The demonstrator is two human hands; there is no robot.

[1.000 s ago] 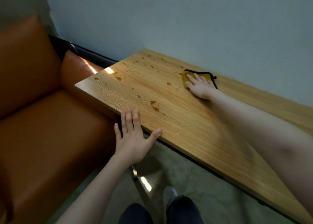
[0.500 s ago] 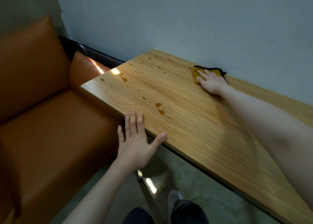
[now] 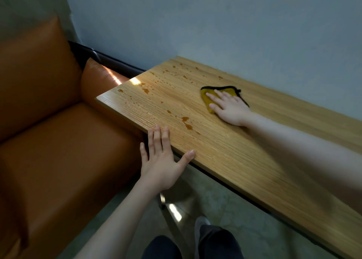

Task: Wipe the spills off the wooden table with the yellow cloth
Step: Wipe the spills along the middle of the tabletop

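Right hand (image 3: 232, 109) flat on the yellow cloth (image 3: 207, 99), fingers straight and spread, pressing it down on the wooden bench (image 3: 244, 160) toward the far side, near the wall (image 3: 215, 23); grip released, nothing curled round the fabric. Left hand (image 3: 162, 160) open too, fingertips and thumb resting on the near edge of the bench, holding nothing. Cloth soft and light by the look of it, thin, black-edged, likely to bunch or fold under a sideways push, so best driven by a broad flat palm over its middle, not pinched at a corner. Small black loop at its far right corner, probably of no use for wiping. Brown spills (image 3: 186, 122) scattered over the left end of the bench: a larger streak just beyond the left fingertips, smaller drops toward the corner and the far edge, all apart from the cloth for now. Wet patches likely slick on the smooth wood, easy to smear rather than lift. Orange sofa (image 3: 58, 141) tight against the left end of the bench, so a careless sweep could push liquid over the edge onto the cushion. Below, floor, a metal leg (image 3: 172, 209) and a shoe (image 3: 201, 221). Nothing standing between cloth and spills.
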